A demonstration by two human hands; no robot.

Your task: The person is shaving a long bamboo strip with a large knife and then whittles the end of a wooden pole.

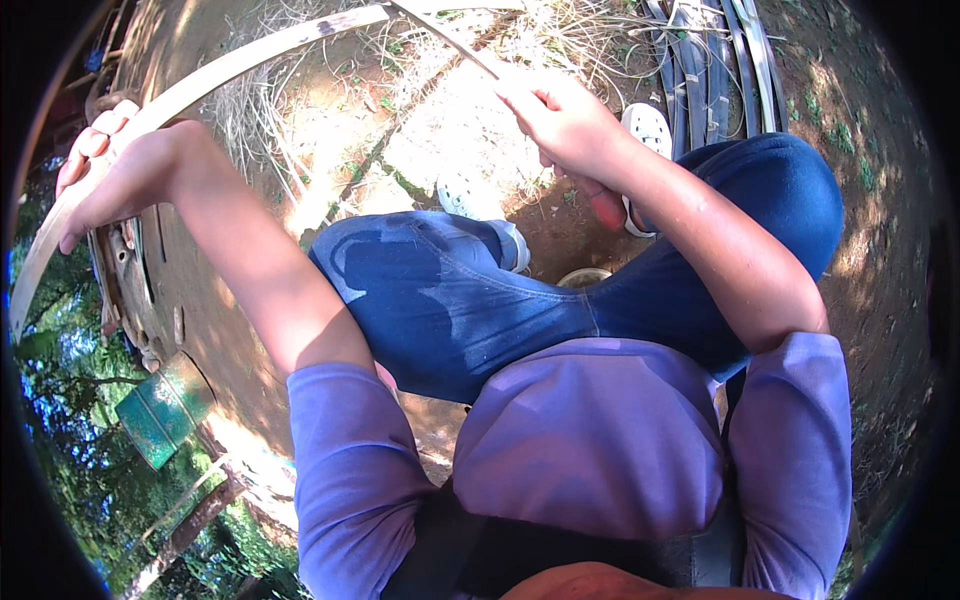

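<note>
My left hand is raised at the far left, its fingers curled around a long, pale strip that looks like split bamboo or wood. The strip curves in the view from the left rim, through that hand, up to the top edge. My right hand is closed on a knife with a thin, dark blade. Its blade points up and left, and its tip meets or crosses the strip near the top edge; whether it cuts into it I cannot tell. A reddish rounded end, perhaps the handle, shows below my right hand.
Thin shavings litter the ground ahead. Long dark strips lie in a bundle at the upper right. Between my feet in white clogs and my seat, a round rim shows. A green panel stands at the left.
</note>
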